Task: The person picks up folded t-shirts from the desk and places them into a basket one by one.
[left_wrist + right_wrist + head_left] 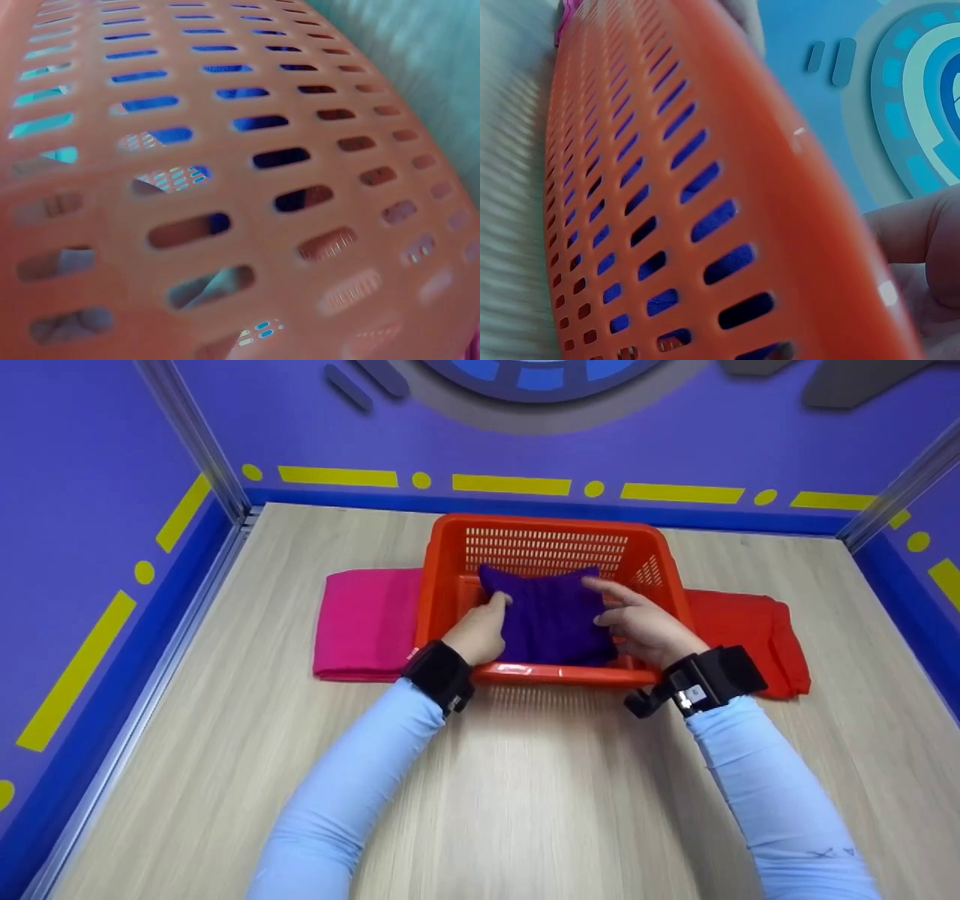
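In the head view, with the orange basket [547,673] as the dial and twelve toward the back wall [517,450], the purple cloth [551,619] lies inside, near the centre; its longer axis runs roughly nine to three o'clock, its two far corners point up toward eleven and one, and the far edge sags between them; the left hand [480,631] is at the cloth's nine o'clock side, thumb laid against it, other fingers hidden, so I cannot tell whether it grips; the right hand [649,630] is at three o'clock, fingers spread and slightly bent beside the cloth's edge, pinching nothing; outside lie a pink cloth [367,622] at nine and a red cloth [750,641] at three; the step looks like settling the purple cloth, and the next move seems to call for flattening its raised corners.

In the left wrist view, purple shows through the basket's slots from twelve o'clock to centre; the left fingers' hold is unreadable.

In the right wrist view, the basket's rim slants from twelve to five; purple shows behind the slots; part of the right hand sits beyond the rim at four.
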Motion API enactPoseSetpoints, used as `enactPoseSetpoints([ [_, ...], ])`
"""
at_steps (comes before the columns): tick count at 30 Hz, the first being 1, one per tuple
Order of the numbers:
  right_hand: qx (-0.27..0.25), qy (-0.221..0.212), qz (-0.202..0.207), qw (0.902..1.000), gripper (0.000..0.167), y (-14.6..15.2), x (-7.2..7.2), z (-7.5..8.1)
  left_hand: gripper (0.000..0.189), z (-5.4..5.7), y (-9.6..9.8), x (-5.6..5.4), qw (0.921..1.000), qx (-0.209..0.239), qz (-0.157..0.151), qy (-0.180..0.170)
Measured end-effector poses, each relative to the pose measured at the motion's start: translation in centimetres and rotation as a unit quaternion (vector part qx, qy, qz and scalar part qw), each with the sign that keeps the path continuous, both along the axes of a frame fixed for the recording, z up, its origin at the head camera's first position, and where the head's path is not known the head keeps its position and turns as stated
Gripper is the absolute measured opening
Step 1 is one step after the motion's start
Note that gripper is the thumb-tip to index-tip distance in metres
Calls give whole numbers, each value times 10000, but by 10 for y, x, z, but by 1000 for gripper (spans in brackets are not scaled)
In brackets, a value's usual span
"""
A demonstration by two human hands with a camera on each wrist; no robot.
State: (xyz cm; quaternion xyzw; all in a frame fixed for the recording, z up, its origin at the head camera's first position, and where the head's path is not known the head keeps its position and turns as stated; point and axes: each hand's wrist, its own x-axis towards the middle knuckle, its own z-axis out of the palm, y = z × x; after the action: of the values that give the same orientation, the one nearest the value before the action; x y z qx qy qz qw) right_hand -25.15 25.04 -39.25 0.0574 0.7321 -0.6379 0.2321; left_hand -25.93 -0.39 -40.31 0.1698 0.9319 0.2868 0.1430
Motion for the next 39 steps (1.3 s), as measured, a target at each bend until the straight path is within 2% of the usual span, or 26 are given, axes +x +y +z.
enactPoseSetpoints([
  [3,233,-49,-8,9997,57,-1,-1,-1,58,1,0,-1,9998,-181,14,-80],
  [9,335,-187,-124,9992,58,-2,-2,-1,59,4,2,-3,9986,-487,-40,-210],
  [15,498,-310,-230,9980,59,-1,-3,1,34,4,2,-3,9982,-577,-73,-114],
  [20,491,-354,-348,9976,57,-2,-3,3,33,6,1,-1,9983,-495,237,-180],
  [25,506,-293,-431,9974,57,-4,-1,5,31,6,0,1,9996,-246,121,-36],
  [27,549,-137,-441,9974,57,-4,1,6,32,5,-1,1,9998,-176,46,-22],
  [31,635,471,-678,9946,52,1,4,10,38,4,-2,2,9999,-98,18,-44],
  [35,485,1083,-1083,9870,43,17,10,19,38,4,-2,4,10000,-49,12,-4],
  [39,575,1658,-1227,9768,45,42,11,21,37,4,-1,5,10000,-13,23,-4],
])
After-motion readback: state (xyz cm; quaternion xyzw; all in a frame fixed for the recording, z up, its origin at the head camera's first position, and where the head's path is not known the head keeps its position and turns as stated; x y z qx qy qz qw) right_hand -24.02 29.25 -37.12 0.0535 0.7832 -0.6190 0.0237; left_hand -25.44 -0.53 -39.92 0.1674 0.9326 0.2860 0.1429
